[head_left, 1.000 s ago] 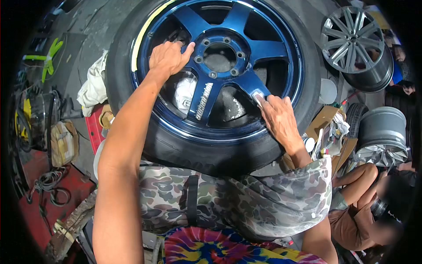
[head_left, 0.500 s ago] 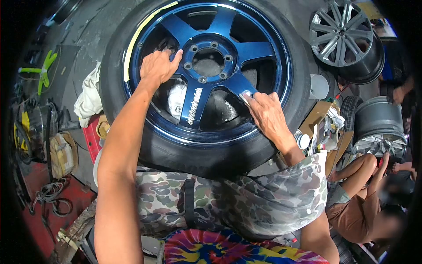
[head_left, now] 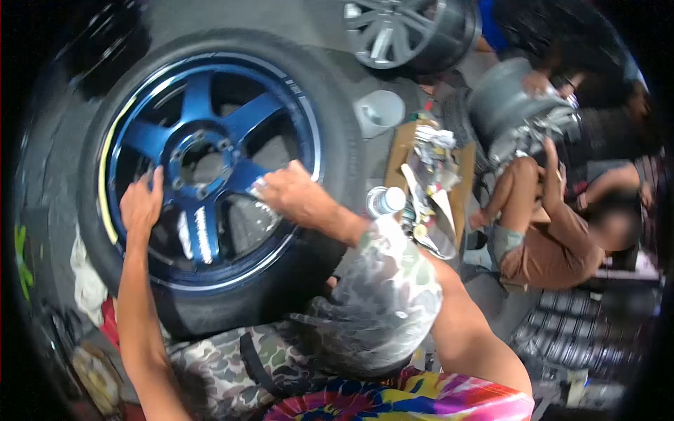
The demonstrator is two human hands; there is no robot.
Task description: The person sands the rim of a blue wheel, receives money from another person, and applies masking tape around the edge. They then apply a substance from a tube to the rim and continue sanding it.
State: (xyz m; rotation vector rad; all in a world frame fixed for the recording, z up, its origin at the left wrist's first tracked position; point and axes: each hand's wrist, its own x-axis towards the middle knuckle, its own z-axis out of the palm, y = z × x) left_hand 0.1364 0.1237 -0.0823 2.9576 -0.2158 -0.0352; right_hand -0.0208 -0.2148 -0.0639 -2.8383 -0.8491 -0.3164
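Whole frame is motion-smeared. White lettering (head_left: 200,235) on the blue wheel's (head_left: 246,116) 6 o'clock spoke: unreadable. Small white thing (head_left: 258,187) under the right hand's (head_left: 291,196) fingertips: can't tell what it is, or whether it's gripped. Tyre (head_left: 344,161) hidden at 5 o'clock behind the camouflage knee (head_left: 379,309). Silver wheel (head_left: 407,28) at frame 12 o'clock: cut by the top edge. Box clutter (head_left: 430,165) at 3 o'clock of the tyre: unresolvable.

Wheel (head_left: 210,175): left of the scene, its near edge against the person's knees.
Left hand (head_left: 140,203): on the wheel's left side, beside the hub.
Right hand (head_left: 291,196): on a spoke, right of the hub.
Cup (head_left: 379,111): just right of the wheel, far side.
Bottle (head_left: 385,201): near the cup, beside the right forearm.
Cardboard box (head_left: 428,168): right of the bottle.
Bare rim (head_left: 404,28): far, behind the cup.
Seated person (head_left: 554,238): right of the box.
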